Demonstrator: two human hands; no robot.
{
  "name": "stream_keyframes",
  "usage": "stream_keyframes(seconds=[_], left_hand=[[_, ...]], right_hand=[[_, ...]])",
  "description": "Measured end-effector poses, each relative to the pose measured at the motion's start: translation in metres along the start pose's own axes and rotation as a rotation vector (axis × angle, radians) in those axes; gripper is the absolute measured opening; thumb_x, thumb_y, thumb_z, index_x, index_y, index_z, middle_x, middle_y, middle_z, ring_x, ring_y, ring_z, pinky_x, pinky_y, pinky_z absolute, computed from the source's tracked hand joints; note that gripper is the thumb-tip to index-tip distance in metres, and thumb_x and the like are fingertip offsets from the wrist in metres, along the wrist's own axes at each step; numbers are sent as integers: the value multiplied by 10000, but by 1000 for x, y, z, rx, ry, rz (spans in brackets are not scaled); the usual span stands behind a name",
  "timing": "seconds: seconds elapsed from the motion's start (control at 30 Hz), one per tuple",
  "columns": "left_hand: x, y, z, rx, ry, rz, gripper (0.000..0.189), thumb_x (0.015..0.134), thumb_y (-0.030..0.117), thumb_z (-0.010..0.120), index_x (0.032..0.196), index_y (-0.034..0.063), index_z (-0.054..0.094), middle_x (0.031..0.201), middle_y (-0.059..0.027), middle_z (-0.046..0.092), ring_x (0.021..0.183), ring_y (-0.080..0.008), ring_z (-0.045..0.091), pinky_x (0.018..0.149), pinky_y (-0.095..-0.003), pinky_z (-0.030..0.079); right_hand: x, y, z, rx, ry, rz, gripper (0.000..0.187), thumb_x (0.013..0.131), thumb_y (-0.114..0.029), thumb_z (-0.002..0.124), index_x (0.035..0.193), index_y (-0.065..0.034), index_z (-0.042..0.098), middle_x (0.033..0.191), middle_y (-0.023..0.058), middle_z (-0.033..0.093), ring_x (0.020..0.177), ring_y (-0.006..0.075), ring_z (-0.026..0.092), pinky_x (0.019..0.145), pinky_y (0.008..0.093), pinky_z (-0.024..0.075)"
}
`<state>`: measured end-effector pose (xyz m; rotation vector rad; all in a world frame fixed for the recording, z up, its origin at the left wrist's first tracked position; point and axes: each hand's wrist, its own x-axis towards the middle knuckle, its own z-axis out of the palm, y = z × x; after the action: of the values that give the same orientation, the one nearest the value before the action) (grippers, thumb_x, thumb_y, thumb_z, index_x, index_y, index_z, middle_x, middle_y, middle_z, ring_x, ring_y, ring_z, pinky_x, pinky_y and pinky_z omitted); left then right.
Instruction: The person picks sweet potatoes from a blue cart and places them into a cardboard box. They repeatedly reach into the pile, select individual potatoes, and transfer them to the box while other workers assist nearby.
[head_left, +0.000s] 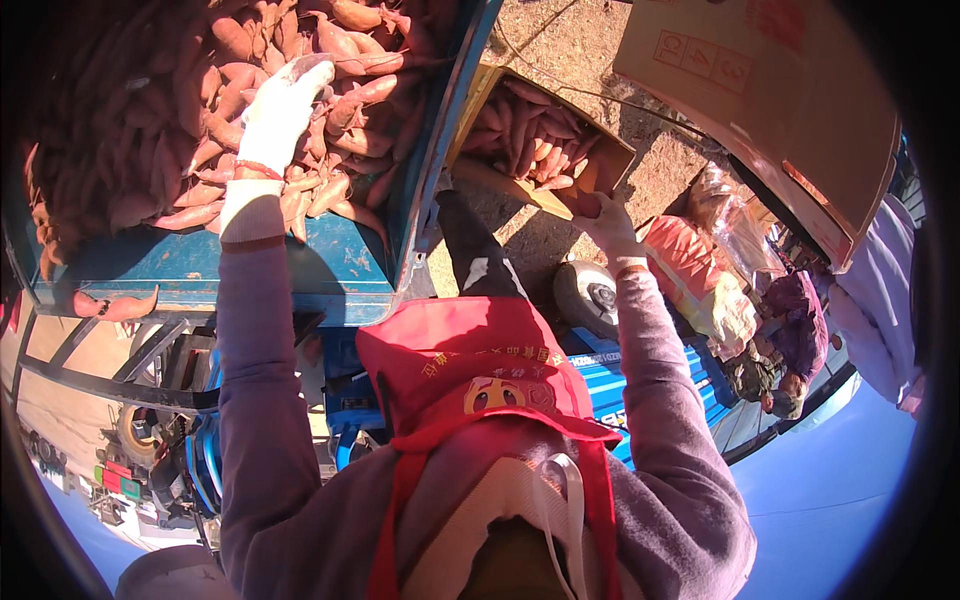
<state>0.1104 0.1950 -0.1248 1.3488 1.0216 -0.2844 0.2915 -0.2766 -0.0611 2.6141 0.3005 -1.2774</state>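
Observation:
My left hand (285, 112), in a white glove, rests on the heap of sweet potatoes (367, 94) in a blue metal cargo bed (300, 259). Its fingertips touch the roots, but whether they grip one is hidden. An open cardboard box (495, 176) stands on the ground to the right of the bed, with several sweet potatoes (536, 135) inside. At the box's near right corner, my gloved right hand (609, 227) has its fingers closed on a reddish, shaded sweet potato (589, 202).
A wheel (592, 294) and blue vehicle panels (675, 375) lie close below my right arm. Filled sacks (694, 262) sit further right. A large cardboard box (757, 97) stands at upper right, beside a person's lavender sleeve (874, 300). Another person in purple (799, 326) is beyond the sacks.

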Motion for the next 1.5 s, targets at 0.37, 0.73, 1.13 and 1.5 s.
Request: stream_keyframes(seconds=[0.37, 0.73, 1.13, 1.5], left_hand=[[92, 76, 52, 343, 320, 256, 407, 922, 424, 584, 1242, 183, 653, 1130, -131, 707, 1078, -309, 669, 945, -421, 515], [168, 89, 122, 743, 198, 284, 498, 923, 439, 624, 1379, 261, 535, 1271, -234, 534, 1145, -445, 596, 915, -531, 528], [152, 77, 80, 375, 332, 10, 546, 863, 413, 723, 1244, 66, 543, 1259, -224, 612, 1141, -393, 644, 906, -507, 548], [152, 79, 77, 444, 1, 93, 516, 707, 287, 753, 1178, 104, 648, 1227, -159, 649, 1122, -342, 652, 933, -449, 532]], right_hand=[[-10, -1, 24, 400, -291, -22, 641, 781, -387, 748, 1309, -45, 624, 1161, 174, 712, 1072, 276, 686, 928, 358, 513], [-64, -125, -5, 1032, -373, -204, 410, 937, -159, 715, 1291, 16, 602, 1214, 114, 668, 1117, 179, 632, 998, 310, 494], [5, -249, -67, 528, 689, -648, 489, 910, -101, 703, 1355, 6, 532, 1415, 160, 491, 1298, 282, 503, 1077, 362, 419], [38, -250, -16, -1304, 461, -575, 531, 926, -166, 507, 1409, 49, 462, 1374, 216, 526, 1235, 297, 551, 973, 357, 479]])
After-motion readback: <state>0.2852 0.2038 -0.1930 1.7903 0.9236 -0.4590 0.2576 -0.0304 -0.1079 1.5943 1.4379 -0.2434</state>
